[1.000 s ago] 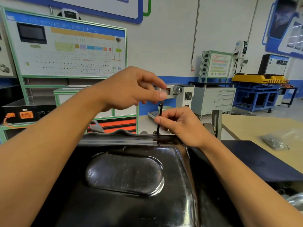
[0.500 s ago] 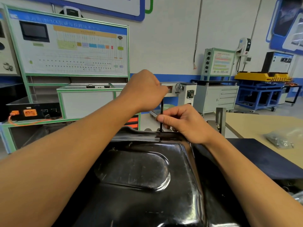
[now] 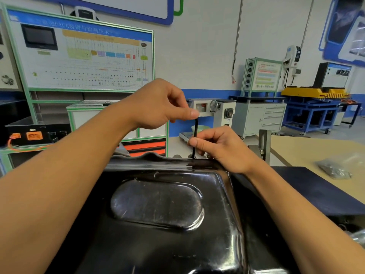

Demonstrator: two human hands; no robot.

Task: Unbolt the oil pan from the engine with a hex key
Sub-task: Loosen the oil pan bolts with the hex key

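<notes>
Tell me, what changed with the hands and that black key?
The left hand twisted atop the hex key, then swung back to a thumb-forward pinch. The right hand still pinches its shaft; the key stays upright at the far rim of the oil pan.

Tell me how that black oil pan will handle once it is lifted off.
The oil pan looks like pressed sheet metal with a stamped oval recess, so probably stiff and fairly heavy. Its glossy, reflective skin may be slippery. Broad and flat-topped, it seems unlikely to roll.
</notes>
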